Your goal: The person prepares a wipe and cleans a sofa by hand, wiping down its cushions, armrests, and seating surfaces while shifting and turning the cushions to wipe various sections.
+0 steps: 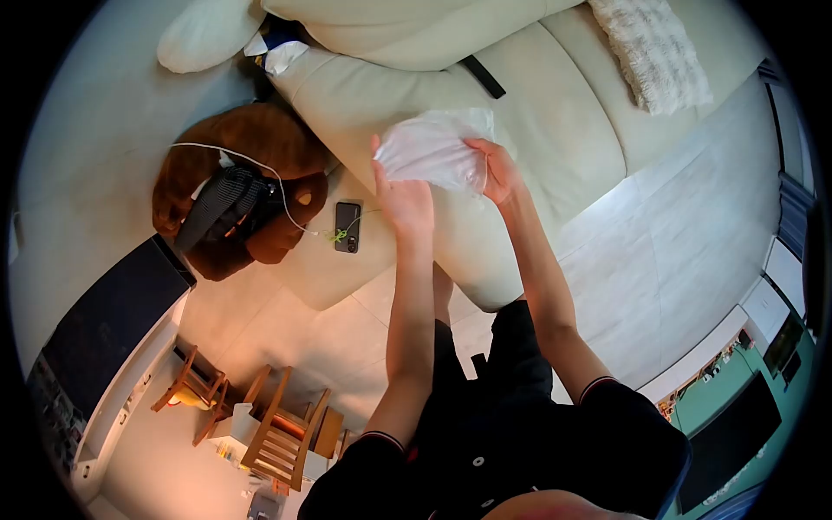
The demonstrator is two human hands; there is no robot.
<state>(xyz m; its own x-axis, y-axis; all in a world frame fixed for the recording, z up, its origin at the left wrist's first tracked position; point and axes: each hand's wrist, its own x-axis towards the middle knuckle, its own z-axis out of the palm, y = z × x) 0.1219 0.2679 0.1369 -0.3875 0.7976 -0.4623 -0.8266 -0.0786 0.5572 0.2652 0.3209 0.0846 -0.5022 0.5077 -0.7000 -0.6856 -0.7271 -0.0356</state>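
Note:
A thin, whitish translucent plastic bag [433, 149] is held up in front of me over the sofa. My left hand [405, 204] holds its left side, with fingertips showing at the bag's left edge and the rest of the fingers hidden by the plastic. On the right side, my right hand [497, 172] pinches the edge between thumb and fingers. The plastic is creased and partly see-through; whether anything lies inside, I cannot tell. Below and left of my left hand, a dark phone [347, 227] with a green cord rests on the sofa.
The cream sofa [555, 95] bears a black remote [483, 76] and a fluffy pillow [652, 56]. To the left are a brown plush seat [295, 143], a dark bag [227, 204] and a white cable [260, 163]. Wooden chairs [282, 438] stand lower left.

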